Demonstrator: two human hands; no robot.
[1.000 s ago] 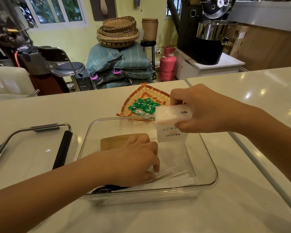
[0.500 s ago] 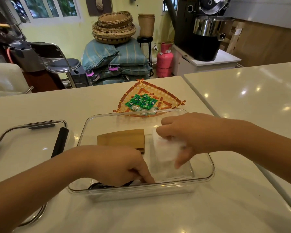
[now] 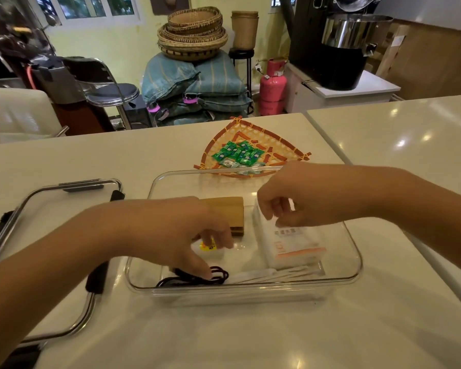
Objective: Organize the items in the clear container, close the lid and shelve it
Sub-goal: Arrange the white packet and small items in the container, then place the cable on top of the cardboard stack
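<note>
The clear container [image 3: 355,251] stands on the white counter in front of me. Its lid [image 3: 64,209], with black clips, lies flat to the left. Inside are a wooden box [image 3: 230,211], a white packet [image 3: 290,243] on the right, a black cord [image 3: 218,276] and clear-wrapped sticks [image 3: 277,274] along the front wall. My left hand [image 3: 171,235] reaches into the container, its fingertips over a small yellow-labelled item [image 3: 207,246] and its thumb on the cord. My right hand [image 3: 298,195] pinches the far top edge of the white packet, which rests on the container floor.
A woven fan-shaped tray [image 3: 280,145] with green candies [image 3: 237,154] sits just behind the container. A second white counter [image 3: 410,134] adjoins on the right across a narrow seam. Chairs, sacks and baskets stand beyond the counter's far edge.
My right hand brought the white packet down from above the container and laid it on the right side. My left hand shifted from the front wall back toward the wooden box.
</note>
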